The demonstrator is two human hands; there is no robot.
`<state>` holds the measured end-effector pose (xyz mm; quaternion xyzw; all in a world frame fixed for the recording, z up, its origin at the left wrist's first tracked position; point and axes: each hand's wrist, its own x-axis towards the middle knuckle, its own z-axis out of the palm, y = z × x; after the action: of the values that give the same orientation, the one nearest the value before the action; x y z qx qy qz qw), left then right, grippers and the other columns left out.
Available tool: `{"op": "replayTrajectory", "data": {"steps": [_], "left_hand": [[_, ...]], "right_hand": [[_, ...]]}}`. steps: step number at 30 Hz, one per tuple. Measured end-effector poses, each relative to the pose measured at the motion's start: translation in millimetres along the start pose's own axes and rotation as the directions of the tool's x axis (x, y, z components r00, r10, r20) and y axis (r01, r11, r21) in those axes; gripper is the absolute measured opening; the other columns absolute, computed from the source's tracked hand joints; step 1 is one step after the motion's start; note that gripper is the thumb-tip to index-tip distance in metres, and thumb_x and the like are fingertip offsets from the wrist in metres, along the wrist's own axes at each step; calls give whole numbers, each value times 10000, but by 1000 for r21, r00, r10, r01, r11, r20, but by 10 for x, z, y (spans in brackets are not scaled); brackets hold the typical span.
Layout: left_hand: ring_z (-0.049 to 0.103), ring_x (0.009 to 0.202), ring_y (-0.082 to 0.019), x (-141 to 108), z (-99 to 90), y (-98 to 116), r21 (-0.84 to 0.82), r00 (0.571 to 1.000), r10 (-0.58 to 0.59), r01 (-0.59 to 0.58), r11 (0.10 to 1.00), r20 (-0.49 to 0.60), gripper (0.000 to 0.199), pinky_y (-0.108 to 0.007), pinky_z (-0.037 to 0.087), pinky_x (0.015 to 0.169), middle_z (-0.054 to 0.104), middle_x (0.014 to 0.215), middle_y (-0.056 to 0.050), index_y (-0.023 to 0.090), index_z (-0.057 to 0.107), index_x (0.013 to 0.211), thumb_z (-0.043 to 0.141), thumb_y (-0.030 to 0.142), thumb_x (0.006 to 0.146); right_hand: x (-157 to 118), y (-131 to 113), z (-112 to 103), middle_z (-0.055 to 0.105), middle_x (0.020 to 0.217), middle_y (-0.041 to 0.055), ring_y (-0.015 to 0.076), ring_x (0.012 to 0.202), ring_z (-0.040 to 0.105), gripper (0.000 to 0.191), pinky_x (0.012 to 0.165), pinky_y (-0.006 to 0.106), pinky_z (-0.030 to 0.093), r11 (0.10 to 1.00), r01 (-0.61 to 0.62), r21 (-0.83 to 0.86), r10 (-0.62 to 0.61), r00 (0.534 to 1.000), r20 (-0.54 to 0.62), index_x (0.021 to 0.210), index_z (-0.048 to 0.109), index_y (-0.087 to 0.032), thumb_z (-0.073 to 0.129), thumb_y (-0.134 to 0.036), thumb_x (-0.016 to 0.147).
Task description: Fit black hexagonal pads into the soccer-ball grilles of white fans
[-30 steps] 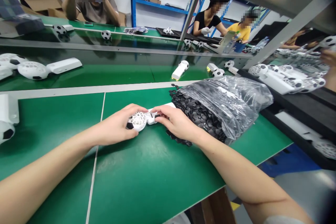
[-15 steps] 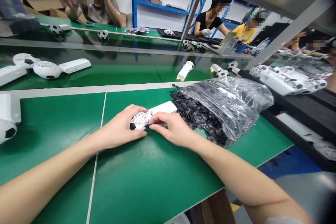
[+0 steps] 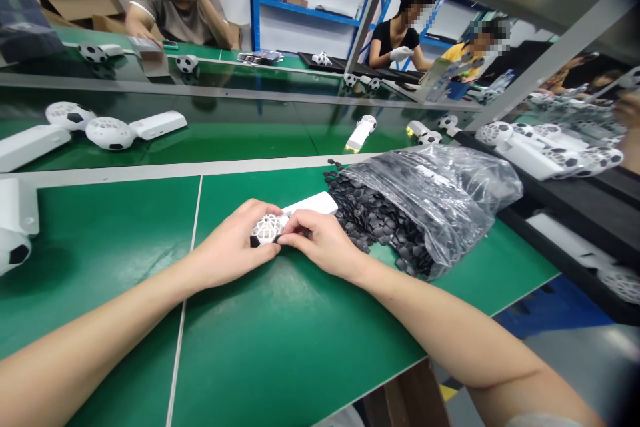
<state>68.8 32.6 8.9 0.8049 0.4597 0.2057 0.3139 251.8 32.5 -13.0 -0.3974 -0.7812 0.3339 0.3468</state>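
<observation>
A white handheld fan [image 3: 267, 229] with a football-patterned round head and open grille lies over the green table, its handle [image 3: 315, 204] pointing right. My left hand [image 3: 240, 233] is closed around the head from the left, with the thumb at the near side and fingers over the far side. My right hand [image 3: 315, 240] pinches at the head's near right edge, fingertips touching it. A small black piece shows partly at those fingertips; most of it is hidden. Right of the fan, many similar black pieces [image 3: 370, 213] spill from a clear plastic bag [image 3: 440, 193].
Beyond the table edge runs a green conveyor [image 3: 240, 133] carrying more football fans [image 3: 110, 133]. Another fan [image 3: 17, 220] stands at the left edge. Black trays [image 3: 575, 213] with fans lie to the right. Several people sit across the line.
My right fingertips have moved slightly left, against the fan's head. Fans on the near conveyor have shifted right. Across the line, a person has lowered a box to the table.
</observation>
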Motion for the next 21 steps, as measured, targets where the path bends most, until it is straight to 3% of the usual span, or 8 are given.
{"op": "replayTrajectory", "data": {"steps": [6,10,12,14,17,19,21], "left_hand": [[474,1024,-239,-31,11,6,29,998,54,-53,998,-38,364,-373,411,863,499,1084,-68,187,494,1091,520,218,729],[501,1014,-213,-5,-12,-14,14,995,78,-77,997,-63,367,-334,408,890,531,1058,-44,192,523,1049,568,174,685],[519,994,-200,97,-78,-62,40,993,46,-42,998,-110,384,-311,416,883,548,1054,-22,204,539,1028,610,162,652],[526,987,-193,271,-184,-143,84,980,-6,23,996,-201,413,-302,422,880,552,1075,-14,211,538,1044,637,171,644],[516,1010,-195,644,-361,-340,131,934,-85,138,982,-347,439,-313,428,877,524,1140,-45,190,502,1115,633,215,697],[514,1018,-205,919,-458,-515,150,892,-144,227,962,-429,431,-347,436,872,512,1153,-77,158,478,1148,616,250,750],[530,1000,-214,1155,-545,-698,170,855,-199,313,935,-478,381,-395,455,840,519,1145,-91,144,479,1152,574,294,814]], "right_hand": [[24,-3,28,580,700,-48,112,640,523,144,591,195,372,995,-44,-87,44,999,-2,714,574,-176,691,-131,783],[72,-69,-137,561,647,-48,118,589,518,195,525,201,351,950,-93,-299,115,992,57,674,543,-176,697,-209,788],[72,-82,-292,572,689,-35,139,622,535,158,525,218,358,847,-138,-513,166,986,9,723,550,-182,673,-231,807],[48,-60,-443,588,814,1,183,744,559,108,546,239,379,678,-175,-713,198,979,-52,842,574,-187,668,-233,812],[-8,19,-582,578,947,63,245,880,553,198,577,270,420,449,-199,-871,308,950,-58,998,587,-184,656,-254,826],[-35,72,-608,576,964,79,263,909,550,182,593,277,435,381,-169,-909,374,927,-16,1017,601,-194,634,-232,842],[-42,102,-606,578,964,78,256,900,560,149,606,275,439,376,-146,-915,412,911,24,1001,613,-203,593,-162,859]]}}
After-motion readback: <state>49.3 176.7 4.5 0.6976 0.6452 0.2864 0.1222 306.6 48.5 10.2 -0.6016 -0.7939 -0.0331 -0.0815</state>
